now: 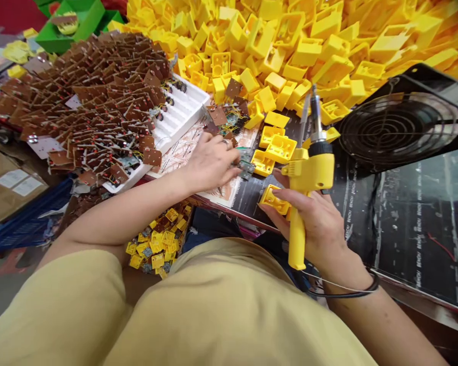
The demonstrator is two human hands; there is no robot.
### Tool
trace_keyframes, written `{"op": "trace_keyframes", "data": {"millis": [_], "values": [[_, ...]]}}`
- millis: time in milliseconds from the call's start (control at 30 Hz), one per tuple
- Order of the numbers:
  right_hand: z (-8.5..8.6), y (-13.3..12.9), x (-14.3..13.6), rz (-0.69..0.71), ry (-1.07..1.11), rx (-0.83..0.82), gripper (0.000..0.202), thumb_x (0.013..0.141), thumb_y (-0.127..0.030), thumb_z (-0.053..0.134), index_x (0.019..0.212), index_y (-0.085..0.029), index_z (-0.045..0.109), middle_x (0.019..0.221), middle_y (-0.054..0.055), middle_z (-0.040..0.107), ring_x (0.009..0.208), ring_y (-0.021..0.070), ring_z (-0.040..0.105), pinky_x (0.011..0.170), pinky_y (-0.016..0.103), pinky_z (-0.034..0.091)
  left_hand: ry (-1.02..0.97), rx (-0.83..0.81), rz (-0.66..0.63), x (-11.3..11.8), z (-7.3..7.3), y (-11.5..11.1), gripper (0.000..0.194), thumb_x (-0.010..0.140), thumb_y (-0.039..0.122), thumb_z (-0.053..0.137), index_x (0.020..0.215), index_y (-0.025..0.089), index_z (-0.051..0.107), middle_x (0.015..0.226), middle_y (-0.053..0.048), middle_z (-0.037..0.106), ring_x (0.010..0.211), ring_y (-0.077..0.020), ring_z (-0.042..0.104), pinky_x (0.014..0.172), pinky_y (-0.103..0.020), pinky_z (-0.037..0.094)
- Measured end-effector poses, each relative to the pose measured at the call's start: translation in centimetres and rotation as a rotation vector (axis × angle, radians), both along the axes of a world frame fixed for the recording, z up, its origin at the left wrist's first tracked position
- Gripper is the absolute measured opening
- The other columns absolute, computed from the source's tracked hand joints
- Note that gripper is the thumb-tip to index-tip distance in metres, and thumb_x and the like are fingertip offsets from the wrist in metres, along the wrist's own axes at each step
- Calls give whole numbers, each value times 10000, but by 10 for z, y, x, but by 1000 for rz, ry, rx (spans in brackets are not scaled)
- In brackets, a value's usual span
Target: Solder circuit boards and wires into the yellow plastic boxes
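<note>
My right hand [316,218] is wrapped around a yellow soldering gun [309,178], its metal tip pointing up and away. The same hand's fingers also pinch a small open yellow plastic housing [275,199] left of the gun's handle. My left hand [213,160] is over the pale work sheet, its thumb and fingers closed at a small grey-green circuit board [246,168]. Just beyond that board sit several open yellow housings [281,148]. Brown boards with wires [229,118] lie past my left knuckles.
A large heap of yellow housings [259,35] covers the back. Brown circuit boards [99,91] are piled at left, beside a white foam tray [185,109]. A black fan [389,122] stands at right. Below the table edge is a container of yellow pieces [164,241].
</note>
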State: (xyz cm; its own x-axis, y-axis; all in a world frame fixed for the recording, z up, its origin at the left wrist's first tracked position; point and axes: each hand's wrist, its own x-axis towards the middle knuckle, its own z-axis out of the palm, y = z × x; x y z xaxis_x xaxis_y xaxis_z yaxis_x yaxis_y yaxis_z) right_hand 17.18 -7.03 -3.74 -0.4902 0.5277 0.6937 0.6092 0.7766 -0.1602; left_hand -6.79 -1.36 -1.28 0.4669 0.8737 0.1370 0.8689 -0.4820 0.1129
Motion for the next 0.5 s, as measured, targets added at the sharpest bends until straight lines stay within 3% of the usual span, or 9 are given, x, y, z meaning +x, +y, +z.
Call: {"op": "trace_keyframes", "data": {"millis": [133,300,433,500], "values": [[1,2,-3,-18,-19,-26,404,828,-256,767,1165,-227,547,1074,70,722,916,182,703,869,330,558,-145,-125,-81,-4,2,9,121,858,296,647,882,190,700,1033,-50,705,1070,-269,622,952,-450,456],[8,4,-22,1,35,-96,549,800,-297,793,1274,-226,526,1256,95,667,1104,231,677,943,368,572,-322,-412,-247,-12,23,7,71,840,251,656,882,213,700,845,20,717,845,-180,689,800,-320,516],[11,4,-33,-46,27,-96,461,835,-278,752,1248,-245,550,990,9,736,826,171,731,684,255,590,-387,-496,-315,-13,25,-2,108,891,247,611,915,232,715,826,32,738,803,-147,699,763,-273,515],[12,4,-33,-66,9,-110,403,844,-285,742,1207,-239,575,898,-10,729,772,157,724,645,235,567,-418,-526,-349,-16,20,-6,146,925,288,588,988,258,717,849,44,749,814,-135,704,777,-262,520]]}}
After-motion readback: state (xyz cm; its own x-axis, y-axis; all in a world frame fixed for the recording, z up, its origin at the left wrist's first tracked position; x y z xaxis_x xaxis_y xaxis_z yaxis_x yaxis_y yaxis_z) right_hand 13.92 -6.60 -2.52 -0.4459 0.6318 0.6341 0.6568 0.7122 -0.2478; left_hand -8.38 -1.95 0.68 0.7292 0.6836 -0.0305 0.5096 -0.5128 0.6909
